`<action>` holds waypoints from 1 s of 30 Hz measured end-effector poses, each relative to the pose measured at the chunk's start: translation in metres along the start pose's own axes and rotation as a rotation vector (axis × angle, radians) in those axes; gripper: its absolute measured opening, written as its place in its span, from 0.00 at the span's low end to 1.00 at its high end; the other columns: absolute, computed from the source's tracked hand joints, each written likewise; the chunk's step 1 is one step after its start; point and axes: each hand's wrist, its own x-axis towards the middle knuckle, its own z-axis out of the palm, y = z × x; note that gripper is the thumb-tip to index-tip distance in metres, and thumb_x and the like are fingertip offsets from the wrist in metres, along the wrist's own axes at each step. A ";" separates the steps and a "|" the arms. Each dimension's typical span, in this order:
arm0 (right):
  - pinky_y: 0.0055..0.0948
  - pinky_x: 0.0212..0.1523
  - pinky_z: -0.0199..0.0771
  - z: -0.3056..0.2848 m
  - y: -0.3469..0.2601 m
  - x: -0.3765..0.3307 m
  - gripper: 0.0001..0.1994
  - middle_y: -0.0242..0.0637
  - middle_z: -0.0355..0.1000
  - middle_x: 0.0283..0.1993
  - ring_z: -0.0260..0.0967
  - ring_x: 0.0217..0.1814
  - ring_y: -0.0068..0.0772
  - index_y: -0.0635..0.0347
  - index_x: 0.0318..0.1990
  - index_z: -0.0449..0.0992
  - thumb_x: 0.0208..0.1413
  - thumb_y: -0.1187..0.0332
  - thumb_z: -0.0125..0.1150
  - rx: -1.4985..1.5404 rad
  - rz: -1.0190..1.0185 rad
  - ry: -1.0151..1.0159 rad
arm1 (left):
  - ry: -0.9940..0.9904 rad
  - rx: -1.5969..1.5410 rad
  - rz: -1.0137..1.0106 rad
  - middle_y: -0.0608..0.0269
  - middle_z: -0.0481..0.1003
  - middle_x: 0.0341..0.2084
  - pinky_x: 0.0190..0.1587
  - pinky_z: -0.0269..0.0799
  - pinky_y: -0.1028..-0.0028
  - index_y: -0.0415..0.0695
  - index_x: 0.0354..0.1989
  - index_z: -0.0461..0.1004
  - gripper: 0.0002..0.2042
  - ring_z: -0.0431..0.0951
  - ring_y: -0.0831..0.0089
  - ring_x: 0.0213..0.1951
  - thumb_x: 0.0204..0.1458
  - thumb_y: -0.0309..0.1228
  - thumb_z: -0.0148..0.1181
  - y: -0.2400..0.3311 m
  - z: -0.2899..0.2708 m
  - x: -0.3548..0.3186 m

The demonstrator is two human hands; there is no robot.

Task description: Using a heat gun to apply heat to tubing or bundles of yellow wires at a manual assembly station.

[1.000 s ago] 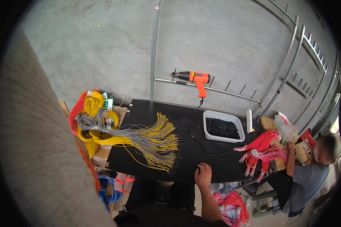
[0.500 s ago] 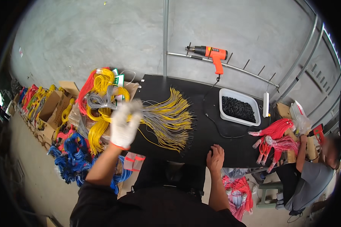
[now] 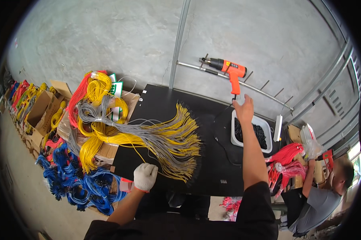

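Black tabletop (image 3: 212, 168) takes up the centre, set vs. a grey concrete wall w/ metal rails. Off its left edge sit cardboard boxes (image 3: 40, 108) heaped w/ coiled wire, yellow, red and grey, and blue wire bundles (image 3: 74, 186) on the floor below.

Next in size: the fan of yellow and grey wires (image 3: 168, 140), spread flat across the table, cut ends toward the person, tails running back to the coils. Right of it a white tray (image 3: 266, 146) of small black pieces, then the orange heat gun (image 3: 230, 72) hanging on the rail, cord dropping to the table. Another person sits at far right, busy w/ red wire bundles (image 3: 286, 154).

Left hand (image 3: 145, 176), in a white glove, rests at the near table edge; fingers curled shut, apparently pinching a single yellow wire, tho the grip itself is too small to confirm. Right hand (image 3: 244, 110), bare, is stretched out above the tray's far rim, just below the heat gun; fingers loosely spread, holding nothing.

Risks, as a judgement: the outstretched right forearm crosses the cord, so a snag could tug the gun off the rail. A pull on the one wire could drag neighbours and muddle the fan. Nozzle may be hot; bare hand is close.
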 end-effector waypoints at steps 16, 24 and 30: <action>0.33 0.20 0.73 0.101 0.036 0.131 0.11 0.35 0.73 0.28 0.76 0.23 0.35 0.63 0.40 0.77 0.53 0.72 0.73 0.464 0.549 -0.529 | -0.060 0.096 -0.022 0.59 0.78 0.23 0.32 0.76 0.57 0.45 0.27 0.79 0.05 0.80 0.54 0.27 0.49 0.24 0.71 0.003 -0.003 0.005; 0.32 0.21 0.71 0.024 -0.001 0.183 0.10 0.33 0.72 0.27 0.74 0.23 0.32 0.61 0.39 0.74 0.57 0.71 0.71 0.737 0.451 -0.239 | -0.044 0.077 -0.025 0.59 0.76 0.22 0.32 0.75 0.54 0.46 0.26 0.78 0.06 0.79 0.54 0.28 0.51 0.28 0.71 0.001 0.001 0.002; 0.30 0.23 0.73 -0.051 0.016 0.119 0.09 0.33 0.73 0.30 0.74 0.25 0.30 0.61 0.43 0.74 0.60 0.73 0.69 0.822 0.302 -0.142 | 0.003 0.057 0.010 0.58 0.76 0.22 0.32 0.75 0.54 0.45 0.27 0.78 0.06 0.79 0.52 0.28 0.51 0.28 0.70 0.001 0.000 -0.001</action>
